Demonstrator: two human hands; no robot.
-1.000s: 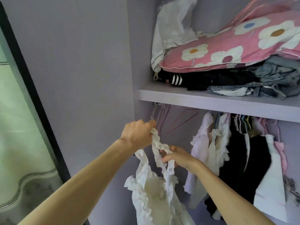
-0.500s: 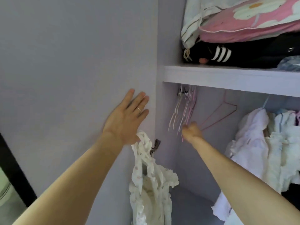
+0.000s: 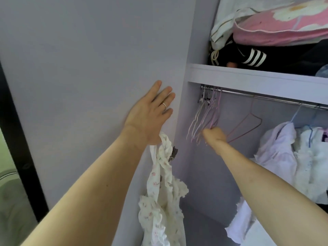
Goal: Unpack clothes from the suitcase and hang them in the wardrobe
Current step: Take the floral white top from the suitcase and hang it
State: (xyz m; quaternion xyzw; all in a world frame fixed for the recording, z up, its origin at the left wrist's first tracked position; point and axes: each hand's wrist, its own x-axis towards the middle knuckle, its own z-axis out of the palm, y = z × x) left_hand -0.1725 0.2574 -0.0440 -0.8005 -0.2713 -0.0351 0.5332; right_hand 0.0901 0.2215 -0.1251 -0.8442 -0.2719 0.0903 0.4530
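Note:
A white ruffled garment (image 3: 159,183) with a small floral print hangs from under the thumb side of my left hand (image 3: 150,116). That hand lies flat against the lilac wardrobe door (image 3: 88,59), fingers spread, a ring on one finger. My right hand (image 3: 214,134) reaches into the wardrobe. Its fingers are closed among a bunch of empty pale wire hangers (image 3: 204,118) at the left end of the metal rail (image 3: 266,98). A single pink wire hanger (image 3: 248,125) hangs just to the right of that hand.
White and pale clothes (image 3: 284,150) hang further right on the rail. The shelf (image 3: 248,75) above carries a pink flowered pillow (image 3: 284,27) and a black striped garment (image 3: 252,57). A metal hinge (image 3: 173,153) sits on the door edge. A black frame (image 3: 17,139) runs down the left.
My left hand let go of the ruffled strap's top and spread flat on the door, the garment dangling beneath it. My right hand left the garment and reached the empty hangers.

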